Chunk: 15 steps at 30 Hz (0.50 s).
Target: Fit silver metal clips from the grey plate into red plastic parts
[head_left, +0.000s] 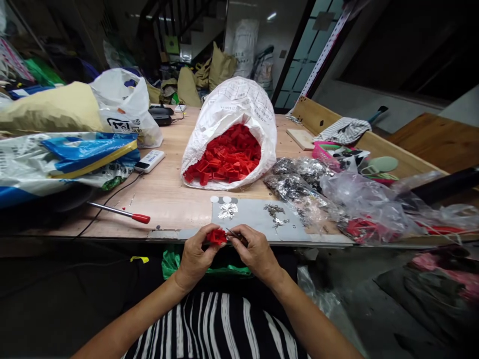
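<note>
Between the thumb and fingers of my left hand (197, 253) is a small red plastic part (216, 236), held just in front of the table edge. My right hand (259, 253) pinches a thin pointed metal tool (235, 235), its tip directed at the red part; whether it touches cannot be made out. Just beyond my hands lies a grey mat (250, 212). On it are a pile of small shiny silver pieces (227, 211) and a pile of darker small metal pieces (276, 215). Behind it, a white woven sack (239, 99) lies open, filled with red plastic parts (232, 157).
Clear bags of metal pieces (299, 187) and crumpled plastic (366, 199) crowd the right. A red-handled metal rod (141, 218) lies left, near a white power strip (150, 161) with a cable. Large plastic bags (67, 159) fill the far left. Green plastic (171, 263) hangs below the edge.
</note>
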Each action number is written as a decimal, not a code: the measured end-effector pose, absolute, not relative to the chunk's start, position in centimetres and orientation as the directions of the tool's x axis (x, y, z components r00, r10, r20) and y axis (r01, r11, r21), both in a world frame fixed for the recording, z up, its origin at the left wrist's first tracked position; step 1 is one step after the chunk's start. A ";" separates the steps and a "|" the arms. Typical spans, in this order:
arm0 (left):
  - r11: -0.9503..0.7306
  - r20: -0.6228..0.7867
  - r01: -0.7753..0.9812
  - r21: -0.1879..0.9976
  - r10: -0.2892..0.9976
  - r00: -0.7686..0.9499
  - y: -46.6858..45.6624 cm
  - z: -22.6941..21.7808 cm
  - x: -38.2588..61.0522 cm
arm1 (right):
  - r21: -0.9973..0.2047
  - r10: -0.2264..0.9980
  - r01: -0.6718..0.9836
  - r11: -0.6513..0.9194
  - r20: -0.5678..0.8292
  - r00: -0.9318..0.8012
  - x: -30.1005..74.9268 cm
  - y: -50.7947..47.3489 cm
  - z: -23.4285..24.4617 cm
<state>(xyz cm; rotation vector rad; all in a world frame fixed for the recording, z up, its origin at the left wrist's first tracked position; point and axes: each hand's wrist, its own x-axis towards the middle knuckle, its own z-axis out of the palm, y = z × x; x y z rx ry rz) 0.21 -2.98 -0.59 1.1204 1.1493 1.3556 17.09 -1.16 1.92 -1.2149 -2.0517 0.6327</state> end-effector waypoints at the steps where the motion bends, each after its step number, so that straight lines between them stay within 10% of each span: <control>1: -0.061 0.053 -0.113 0.992 0.996 -0.073 -3.0 -0.5 0.2 | -0.690 0.891 0.569 0.448 0.292 -0.348 17.1 -1.2 1.9; 8: 0.024 -0.032 -0.242 0.970 0.999 -0.030 -2.8 -0.4 0.2 | -0.728 0.900 0.535 0.428 0.292 -0.324 17.1 -1.4 2.2; 15: 0.452 -0.213 -0.580 0.678 0.876 0.433 -2.8 0.0 -0.4 | -0.736 0.879 0.487 0.469 0.336 -0.339 17.1 -0.7 2.6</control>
